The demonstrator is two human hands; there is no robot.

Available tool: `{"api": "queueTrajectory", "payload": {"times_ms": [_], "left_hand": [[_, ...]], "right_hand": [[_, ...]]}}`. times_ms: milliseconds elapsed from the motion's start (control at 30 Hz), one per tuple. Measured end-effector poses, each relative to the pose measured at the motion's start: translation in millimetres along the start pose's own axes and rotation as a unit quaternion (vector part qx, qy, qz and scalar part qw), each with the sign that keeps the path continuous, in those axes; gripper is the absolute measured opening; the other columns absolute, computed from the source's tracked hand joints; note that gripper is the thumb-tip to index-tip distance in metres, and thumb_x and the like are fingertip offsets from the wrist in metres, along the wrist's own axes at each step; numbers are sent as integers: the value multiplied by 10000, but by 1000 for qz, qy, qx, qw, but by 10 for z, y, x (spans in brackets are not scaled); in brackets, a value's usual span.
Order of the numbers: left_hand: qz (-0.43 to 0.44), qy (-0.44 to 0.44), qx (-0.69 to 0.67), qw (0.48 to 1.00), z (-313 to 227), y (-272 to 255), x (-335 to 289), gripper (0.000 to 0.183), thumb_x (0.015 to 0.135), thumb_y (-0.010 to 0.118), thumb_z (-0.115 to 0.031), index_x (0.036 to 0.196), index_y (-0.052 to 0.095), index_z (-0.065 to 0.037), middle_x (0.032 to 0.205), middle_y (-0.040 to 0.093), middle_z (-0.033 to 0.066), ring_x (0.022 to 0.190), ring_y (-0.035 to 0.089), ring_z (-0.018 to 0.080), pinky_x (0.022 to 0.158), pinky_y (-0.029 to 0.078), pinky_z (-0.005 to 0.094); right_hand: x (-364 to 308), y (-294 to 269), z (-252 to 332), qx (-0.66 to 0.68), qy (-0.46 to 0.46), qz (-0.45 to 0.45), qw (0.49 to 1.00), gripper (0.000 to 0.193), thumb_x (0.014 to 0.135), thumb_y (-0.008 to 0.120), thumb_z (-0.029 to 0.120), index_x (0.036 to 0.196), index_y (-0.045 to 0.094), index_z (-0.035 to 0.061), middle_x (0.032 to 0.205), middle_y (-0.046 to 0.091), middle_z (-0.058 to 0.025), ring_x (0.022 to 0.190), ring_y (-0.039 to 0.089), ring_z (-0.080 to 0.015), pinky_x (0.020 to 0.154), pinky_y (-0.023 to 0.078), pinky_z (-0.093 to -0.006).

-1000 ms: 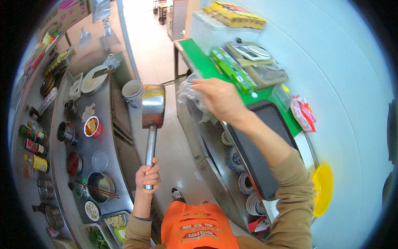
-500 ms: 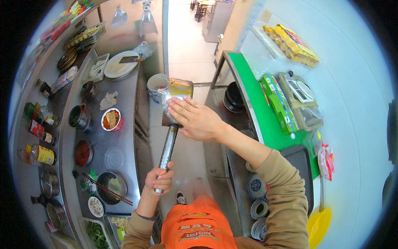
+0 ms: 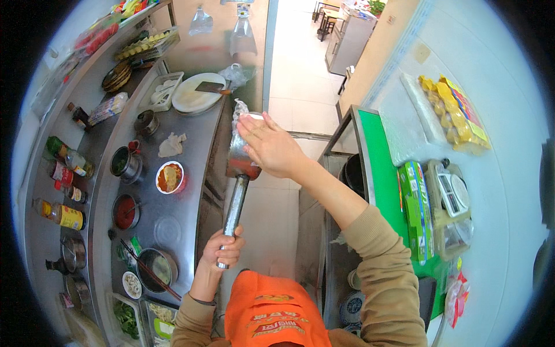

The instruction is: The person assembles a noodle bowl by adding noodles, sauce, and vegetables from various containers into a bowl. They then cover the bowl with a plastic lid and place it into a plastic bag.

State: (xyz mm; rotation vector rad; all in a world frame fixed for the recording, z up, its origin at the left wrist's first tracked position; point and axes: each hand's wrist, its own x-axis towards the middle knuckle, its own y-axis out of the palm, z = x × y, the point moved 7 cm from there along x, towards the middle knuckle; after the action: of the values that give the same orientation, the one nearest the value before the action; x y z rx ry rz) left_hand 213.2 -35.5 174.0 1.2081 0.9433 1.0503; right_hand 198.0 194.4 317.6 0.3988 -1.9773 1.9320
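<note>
Over the floor [image 3: 272, 217] between steel counter [image 3: 199, 168] and green-topped table [image 3: 377, 168], holding a metal ladle [image 3: 237, 162] with cup end foremost.
Clamped round the handle [image 3: 235, 202] with the left hand [image 3: 224, 250], near its lower end; laid across the cup end with the right hand [image 3: 273, 147], with fingers [image 3: 251, 132] straight and together, against crumpled clear film [image 3: 239, 110]; cannot tell whether pinching film beneath. With a white bowl [image 3: 181, 184] of reddish food [image 3: 169, 177] on the counter at left.

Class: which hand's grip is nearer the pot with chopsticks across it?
Left. The left grip, around the metal ladle's handle, is right of the pot; the right grip, at the ladle's head, is farther.
</note>
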Motion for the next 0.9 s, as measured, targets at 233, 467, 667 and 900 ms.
{"api": "queueTrajectory", "payload": {"times_ms": [233,467,667,900], "left_hand": [[-37,26,63,997,-555,-37,311,184,980,532,-14,1158,491,-40,712,439,9,456,392,19,375,322,192],[-170,39,236,956,-1436,-38,708,208,934,603,-3,1107,510,-74,699,456,7,452,378,40,383,308,212],[-289,54,397,870,-2238,31,1001,257,865,603,27,1068,484,-76,694,495,25,435,388,70,385,320,244],[-326,75,456,825,-2963,80,1363,266,851,597,29,1066,475,-70,673,491,22,437,409,74,387,338,252]], "right_hand": [[366,576,-1027,129,137,31,982,518,1077,370,298,1472,451,-27,1536,461,-210,1458,395,-339,1243,203,-524],[503,1422,-1936,504,362,-72,781,450,1091,428,319,1183,633,-70,1079,687,-131,1011,627,-252,959,465,-409],[605,2084,-2274,702,445,-200,518,341,1100,434,261,1082,644,-7,1032,679,-66,929,593,-165,874,462,-324],[833,2605,-2450,760,425,-233,434,320,1085,453,234,1162,620,-27,1117,683,-94,1006,605,-187,914,465,-348]]}}
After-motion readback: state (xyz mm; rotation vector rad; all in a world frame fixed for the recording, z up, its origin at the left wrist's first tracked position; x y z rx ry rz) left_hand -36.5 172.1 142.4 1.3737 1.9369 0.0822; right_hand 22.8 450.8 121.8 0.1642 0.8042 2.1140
